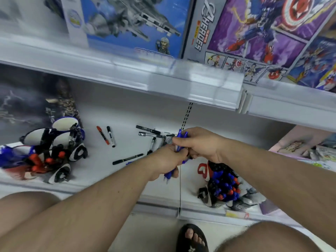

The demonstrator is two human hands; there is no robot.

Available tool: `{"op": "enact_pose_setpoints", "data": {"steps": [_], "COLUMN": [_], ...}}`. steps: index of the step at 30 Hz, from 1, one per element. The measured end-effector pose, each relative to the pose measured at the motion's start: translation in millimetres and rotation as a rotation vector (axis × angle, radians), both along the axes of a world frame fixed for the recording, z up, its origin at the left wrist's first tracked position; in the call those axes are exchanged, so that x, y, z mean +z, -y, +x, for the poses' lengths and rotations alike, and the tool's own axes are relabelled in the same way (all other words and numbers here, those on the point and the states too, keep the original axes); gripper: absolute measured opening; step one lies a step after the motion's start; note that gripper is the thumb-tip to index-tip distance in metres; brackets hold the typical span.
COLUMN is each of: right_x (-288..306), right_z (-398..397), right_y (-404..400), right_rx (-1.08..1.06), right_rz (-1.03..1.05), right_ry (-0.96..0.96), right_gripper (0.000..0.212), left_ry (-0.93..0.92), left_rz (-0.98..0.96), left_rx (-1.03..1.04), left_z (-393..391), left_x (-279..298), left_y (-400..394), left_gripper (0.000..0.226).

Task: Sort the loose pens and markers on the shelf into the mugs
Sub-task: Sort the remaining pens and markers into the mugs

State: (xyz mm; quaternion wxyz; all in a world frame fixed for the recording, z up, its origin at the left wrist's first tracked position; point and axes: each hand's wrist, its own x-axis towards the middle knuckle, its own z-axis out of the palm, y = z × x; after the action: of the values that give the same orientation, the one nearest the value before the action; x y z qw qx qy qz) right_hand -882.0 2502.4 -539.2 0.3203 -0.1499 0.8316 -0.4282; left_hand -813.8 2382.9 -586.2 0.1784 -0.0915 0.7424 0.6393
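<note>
Head view shows a bundle of blue pens [179, 151] held above the middle of the white shelf [127, 142], gripped by both hands at once. The left hand [168, 160] wraps its curled fingers around the lower part of the bundle, whose tips poke out below the palm; the right hand [198, 144] closes on the upper part, with blue ends sticking up past its knuckles. The bundle's long axis runs roughly away from the person, tilted slightly rightward at the far end.

Just beyond the hands lie loose black markers [151, 132], scattered at various angles on the shelf. A long black pen [127, 159] lies to the left of the left hand, and farther left a red marker [102, 134] sits beside a black-and-white marker [111, 136].

The mug of blue and red pens [222, 180] stands near the shelf's front edge, below and right of the hands, nearer the right hand. A cluster of mugs [54, 142] stands well apart on the left. Judging by colour, the bundle likely belongs in the nearer right mug, calling for a short move toward the person.
</note>
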Motion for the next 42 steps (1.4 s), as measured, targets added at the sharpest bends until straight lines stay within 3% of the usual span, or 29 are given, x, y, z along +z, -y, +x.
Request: {"op": "enact_pose_setpoints", "data": {"steps": [3, 8, 11, 14, 18, 23, 28, 30, 33, 35, 37, 40, 42], "right_x": [8, -1, -9, -10, -17, -30, -31, -31, -32, -37, -45, -63, -74], "right_z": [21, 63, 88, 106, 109, 104, 107, 109, 107, 103, 101, 101, 101], "right_y": [22, 64, 95, 122, 140, 139, 155, 171, 202, 220, 231, 235, 235], "right_rx": [-0.126, -0.217, -0.317, -0.408, -0.546, -0.518, -0.355, -0.303, -0.248, -0.239, -0.223, -0.227, -0.261], "right_rz": [0.008, -0.150, -0.311, -0.461, -0.625, -0.546, -0.431, -0.413, -0.401, -0.339, -0.318, -0.287, -0.271], "right_ry": [-0.061, 0.125, 0.374, 0.527, 0.513, 0.245, 0.137, 0.124, 0.097, 0.035, 0.027, 0.054, 0.075], "right_gripper": [0.046, 0.041, 0.047, 0.028, 0.014, 0.010, 0.009, 0.010, 0.016, 0.020, 0.016, 0.011, 0.010], "left_ry": [-0.146, -0.148, -0.109, -0.103, -0.102, -0.033, 0.035, 0.039, -0.013, -0.033, -0.035, 0.058, 0.112], "left_rz": [-0.133, 0.304, 0.503, 0.592, 0.344, 0.125, -0.336, -0.377, -0.368, -0.469, -0.672, -1.040, -1.152], "left_rx": [0.148, 0.694, 0.768, 0.755, 0.668, 0.715, 0.329, 0.265, 0.356, 0.485, 0.579, 0.561, 0.549], "left_z": [14, 34, 47, 59, 67, 79, 99, 105, 117, 131, 148, 168, 170], "left_x": [12, 33, 38, 37, 24, 30, 44, 44, 44, 46, 44, 29, 12], "left_y": [27, 68, 85, 97, 126, 176, 212, 229, 265, 293, 324, 369, 390], "left_gripper": [0.029, 0.030, 0.037, 0.038, 0.032, 0.046, 0.043, 0.041, 0.039, 0.038, 0.033, 0.024, 0.027]}}
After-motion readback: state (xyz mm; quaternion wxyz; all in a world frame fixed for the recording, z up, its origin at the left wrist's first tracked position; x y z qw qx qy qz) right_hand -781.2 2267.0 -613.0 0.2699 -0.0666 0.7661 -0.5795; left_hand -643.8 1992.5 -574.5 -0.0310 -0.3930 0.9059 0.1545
